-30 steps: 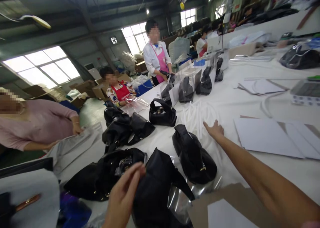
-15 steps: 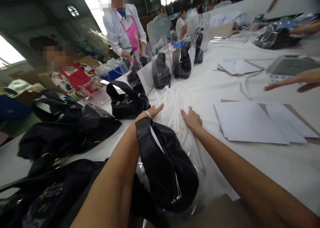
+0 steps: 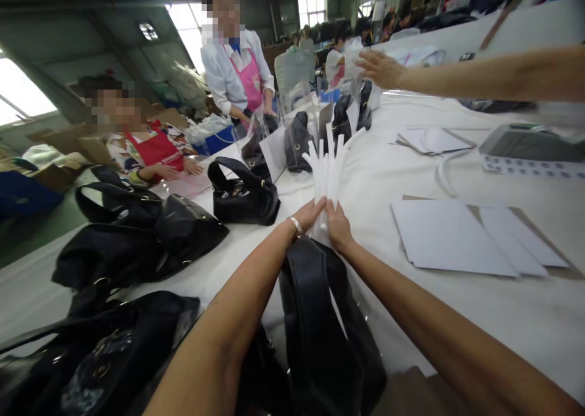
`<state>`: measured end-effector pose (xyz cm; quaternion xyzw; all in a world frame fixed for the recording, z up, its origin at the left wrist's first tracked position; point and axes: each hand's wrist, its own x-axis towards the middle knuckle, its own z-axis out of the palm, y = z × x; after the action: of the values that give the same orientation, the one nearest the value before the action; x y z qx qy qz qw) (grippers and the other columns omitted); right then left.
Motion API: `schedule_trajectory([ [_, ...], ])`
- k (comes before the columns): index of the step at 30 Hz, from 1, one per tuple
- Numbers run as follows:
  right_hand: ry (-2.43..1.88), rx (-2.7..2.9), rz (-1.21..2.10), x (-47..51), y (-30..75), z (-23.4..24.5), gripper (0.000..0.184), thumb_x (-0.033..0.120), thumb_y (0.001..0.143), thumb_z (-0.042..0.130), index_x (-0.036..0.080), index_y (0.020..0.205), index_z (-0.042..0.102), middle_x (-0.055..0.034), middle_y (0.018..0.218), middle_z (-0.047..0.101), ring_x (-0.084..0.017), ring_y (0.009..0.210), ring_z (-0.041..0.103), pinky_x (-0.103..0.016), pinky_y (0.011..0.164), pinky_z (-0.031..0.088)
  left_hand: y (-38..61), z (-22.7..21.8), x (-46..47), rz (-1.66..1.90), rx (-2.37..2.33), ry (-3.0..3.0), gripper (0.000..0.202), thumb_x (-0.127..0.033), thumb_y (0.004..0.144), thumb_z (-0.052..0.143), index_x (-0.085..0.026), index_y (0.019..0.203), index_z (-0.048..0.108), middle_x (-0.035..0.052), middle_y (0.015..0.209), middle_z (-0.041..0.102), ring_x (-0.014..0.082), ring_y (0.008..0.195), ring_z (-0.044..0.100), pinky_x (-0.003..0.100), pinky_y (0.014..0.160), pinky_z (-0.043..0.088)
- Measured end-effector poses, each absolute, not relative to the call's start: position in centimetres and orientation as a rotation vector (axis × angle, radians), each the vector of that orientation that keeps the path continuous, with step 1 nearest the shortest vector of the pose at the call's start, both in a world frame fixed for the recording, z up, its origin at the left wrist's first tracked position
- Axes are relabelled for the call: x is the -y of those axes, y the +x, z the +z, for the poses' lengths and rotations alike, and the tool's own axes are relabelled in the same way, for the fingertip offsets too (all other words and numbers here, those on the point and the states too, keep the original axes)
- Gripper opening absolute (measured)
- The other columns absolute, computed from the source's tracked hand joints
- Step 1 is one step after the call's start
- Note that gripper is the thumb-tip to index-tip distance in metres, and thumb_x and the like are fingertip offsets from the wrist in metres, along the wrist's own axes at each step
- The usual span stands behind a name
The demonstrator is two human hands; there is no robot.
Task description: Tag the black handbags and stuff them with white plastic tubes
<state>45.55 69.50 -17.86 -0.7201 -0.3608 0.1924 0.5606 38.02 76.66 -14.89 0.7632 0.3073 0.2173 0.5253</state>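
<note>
A bundle of white strips (image 3: 326,169) stands gathered between my two hands, its upper ends fanning out. My left hand (image 3: 309,216) is closed around its left side, a bracelet on the wrist. Against the right side presses my right hand (image 3: 339,223), also closed on the bundle. The lower ends of the strips are hidden by the hands and by a black handbag (image 3: 329,331), which stands close in front of me between my forearms, its handle upward.
More black handbags (image 3: 114,239) lie along the left. White sheets (image 3: 452,236) and a grey box (image 3: 530,142) are on the right. Bags in clear plastic (image 3: 299,142) stand farther back. Another person's arm (image 3: 457,78) reaches in from the right; two co-workers in aprons are across the table.
My hands have come together and gathered the loose strips into an upright bundle. The other person's hand on the right has moved up and farther left across the table.
</note>
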Motion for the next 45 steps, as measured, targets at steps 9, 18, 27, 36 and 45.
schedule_trajectory([
  [9, -1.096, 0.963, -0.259, -70.7, 41.8, 3.4, 0.047, 0.045, 0.094, 0.03, 0.021, 0.134, 0.037, -0.008, 0.127, 0.05, -0.021, 0.128, 0.041, -0.044, 0.105, 0.035, 35.3, 7.2, -74.1, 1.261, -0.389, 2.055, 0.05, -0.047, 0.094, 0.03, -0.017, 0.132, 0.041, 0.0064, 0.134, 0.051, 0.018, 0.129, 0.042, 0.031, 0.11, 0.028],
  [18, -0.758, 1.019, 0.015, -59.2, 26.1, 18.3, 0.034, 0.038, 0.096, 0.032, 0.018, 0.118, 0.049, -0.0025, 0.121, 0.055, -0.017, 0.121, 0.049, -0.031, 0.103, 0.036, 20.2, 22.3, -58.5, 1.52, -0.988, 2.086, 0.036, -0.04, 0.094, 0.037, -0.026, 0.126, 0.045, -0.0039, 0.134, 0.05, 0.0171, 0.136, 0.031, 0.03, 0.115, 0.022],
  [27, -0.878, 1.248, 0.757, -38.5, 9.0, 16.5, 0.046, 0.043, 0.095, 0.033, 0.02, 0.134, 0.039, -0.0076, 0.128, 0.054, -0.022, 0.119, 0.051, -0.04, 0.102, 0.038, 3.3, 20.8, -36.8, 1.474, -1.575, 1.675, 0.046, -0.047, 0.093, 0.034, -0.021, 0.131, 0.044, 0.0035, 0.137, 0.048, 0.0196, 0.131, 0.039, 0.033, 0.113, 0.028],
  [36, -1.096, 1.305, 1.322, -23.0, -2.9, 5.2, 0.05, 0.047, 0.094, 0.026, 0.021, 0.135, 0.04, -0.0065, 0.134, 0.05, -0.022, 0.129, 0.04, -0.04, 0.108, 0.03, -8.9, 7.8, -21.8, 1.228, -1.957, 1.067, 0.051, -0.052, 0.091, 0.034, -0.018, 0.126, 0.047, 0.0089, 0.132, 0.053, 0.0214, 0.123, 0.048, 0.034, 0.106, 0.035],
  [45, -1.248, 1.584, 1.398, -22.3, -6.9, -1.5, 0.055, 0.046, 0.092, 0.033, 0.016, 0.138, 0.036, -0.0083, 0.142, 0.041, -0.019, 0.132, 0.035, -0.035, 0.11, 0.027, -15.1, 1.4, -19.5, 1.074, -2.095, 0.977, 0.057, -0.05, 0.09, 0.034, -0.015, 0.135, 0.036, 0.0121, 0.139, 0.046, 0.0207, 0.129, 0.041, 0.032, 0.108, 0.031],
])
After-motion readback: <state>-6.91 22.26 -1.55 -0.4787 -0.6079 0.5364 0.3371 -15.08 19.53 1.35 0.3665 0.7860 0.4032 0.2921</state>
